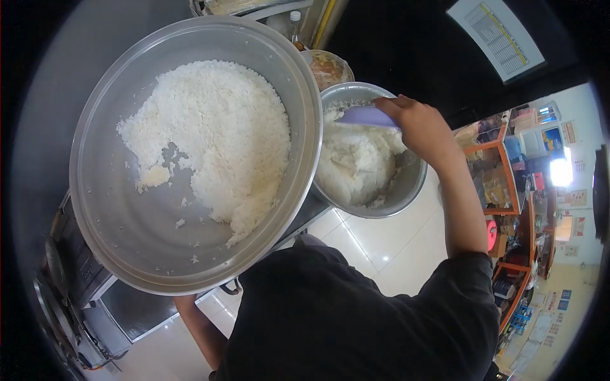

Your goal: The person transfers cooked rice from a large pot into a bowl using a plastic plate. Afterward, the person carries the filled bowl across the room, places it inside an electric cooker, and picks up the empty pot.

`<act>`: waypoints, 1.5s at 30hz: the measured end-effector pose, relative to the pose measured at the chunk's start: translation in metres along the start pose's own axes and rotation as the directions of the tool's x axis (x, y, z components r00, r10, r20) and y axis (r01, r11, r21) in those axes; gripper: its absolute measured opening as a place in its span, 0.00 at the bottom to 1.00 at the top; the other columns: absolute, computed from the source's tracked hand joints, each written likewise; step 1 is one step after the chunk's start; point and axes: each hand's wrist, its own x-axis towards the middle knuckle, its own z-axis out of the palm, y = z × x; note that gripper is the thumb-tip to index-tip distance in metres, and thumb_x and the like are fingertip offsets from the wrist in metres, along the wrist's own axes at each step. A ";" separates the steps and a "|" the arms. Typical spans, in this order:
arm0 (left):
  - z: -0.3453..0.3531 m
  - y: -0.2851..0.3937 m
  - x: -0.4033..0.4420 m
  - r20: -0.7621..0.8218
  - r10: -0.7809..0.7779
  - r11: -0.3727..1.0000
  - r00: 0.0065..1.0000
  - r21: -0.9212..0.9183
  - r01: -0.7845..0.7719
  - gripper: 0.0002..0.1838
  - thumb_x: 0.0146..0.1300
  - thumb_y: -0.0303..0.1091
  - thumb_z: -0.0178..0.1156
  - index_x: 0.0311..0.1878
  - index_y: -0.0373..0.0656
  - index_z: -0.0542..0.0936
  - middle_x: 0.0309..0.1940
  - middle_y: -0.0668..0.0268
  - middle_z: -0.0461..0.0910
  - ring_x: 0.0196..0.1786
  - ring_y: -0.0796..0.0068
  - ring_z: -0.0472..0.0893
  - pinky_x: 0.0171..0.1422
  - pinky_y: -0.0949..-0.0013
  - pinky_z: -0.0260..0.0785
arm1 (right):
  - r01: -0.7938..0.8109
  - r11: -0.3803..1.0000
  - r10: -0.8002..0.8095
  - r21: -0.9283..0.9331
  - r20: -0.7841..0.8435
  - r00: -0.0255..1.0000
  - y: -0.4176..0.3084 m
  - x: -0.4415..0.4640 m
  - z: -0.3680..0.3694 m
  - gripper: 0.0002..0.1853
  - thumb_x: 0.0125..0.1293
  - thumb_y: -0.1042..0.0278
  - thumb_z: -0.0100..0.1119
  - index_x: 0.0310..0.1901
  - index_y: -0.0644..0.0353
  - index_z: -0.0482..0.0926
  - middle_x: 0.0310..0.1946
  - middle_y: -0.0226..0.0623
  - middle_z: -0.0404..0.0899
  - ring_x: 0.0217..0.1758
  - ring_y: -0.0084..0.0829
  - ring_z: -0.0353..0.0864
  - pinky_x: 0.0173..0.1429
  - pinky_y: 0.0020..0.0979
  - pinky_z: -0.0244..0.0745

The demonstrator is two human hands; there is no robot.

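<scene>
Cooked white rice [222, 127] lies heaped in a wide metal basin [114, 216], with part of the basin's bottom showing. To its right, a smaller metal pot [416, 178] also holds white rice [356, 162]. My right hand [422, 130] is closed on a purple plastic scoop [368, 116], which dips into the rice near the pot's far side; its full shape is hidden. Only a bit of my left hand [185, 303] shows at the wide basin's near rim. The basin covers its fingers, so its grip cannot be seen.
Behind the pot stand a bowl or bag of brownish food [329, 68] and a small bottle with a white cap [295, 25]. A dark metal appliance [136, 308] sits below the basin at left. Orange-framed shelves [502, 171] stand at the right, above a tiled floor [368, 244].
</scene>
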 end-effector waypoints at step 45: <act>0.059 0.148 0.022 0.117 0.334 0.941 0.935 0.019 -0.338 0.37 0.42 0.25 0.68 0.58 0.36 0.62 0.56 0.50 0.66 0.62 0.55 0.68 0.66 0.58 0.59 | -0.007 0.240 0.356 0.971 -0.081 0.931 -0.109 0.062 -0.149 0.15 0.51 0.79 0.54 0.44 0.67 0.73 0.34 0.38 0.75 0.35 0.30 0.78 0.42 0.32 0.76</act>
